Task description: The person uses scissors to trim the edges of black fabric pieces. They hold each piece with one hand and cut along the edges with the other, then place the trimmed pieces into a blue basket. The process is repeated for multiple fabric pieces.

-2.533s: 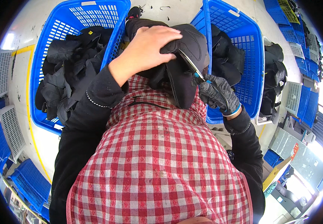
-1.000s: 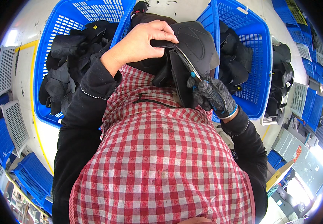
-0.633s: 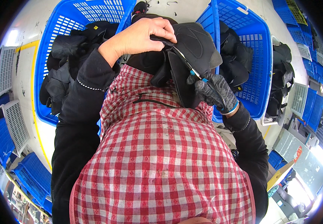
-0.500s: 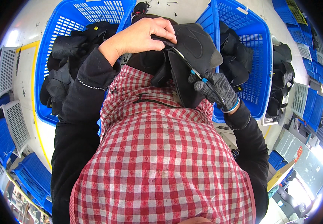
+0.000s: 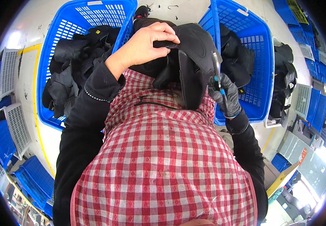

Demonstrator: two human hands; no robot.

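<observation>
The bare left hand (image 5: 144, 45) makes a narrow pinch, thumb and fingers closed on the upper left edge of a soft, matte black fabric piece (image 5: 197, 41) with curved stitched lines. This piece lies over the person's lap, between two tall blue plastic baskets, one on the left (image 5: 42, 75) and one on the right (image 5: 261, 75), and a long flap of it droops toward the red-and-white checked cloth apron (image 5: 163, 150). The right hand (image 5: 225, 96), in a grey knitted glove, is wrapped around a slim metal cutting tool (image 5: 216, 62) with light blue parts near the grip; its blade end points away from the body, beside the right side of the piece. Blur hides whether the blades are apart or together. The step in hand looks like trimming the piece's edge, seemingly at a pause between cuts, as the tool is well apart from the pinched edge. Another cut there would call for bringing the tip over to the left fingers and keeping the fabric taut, with the fingertips clear of the blades.
</observation>
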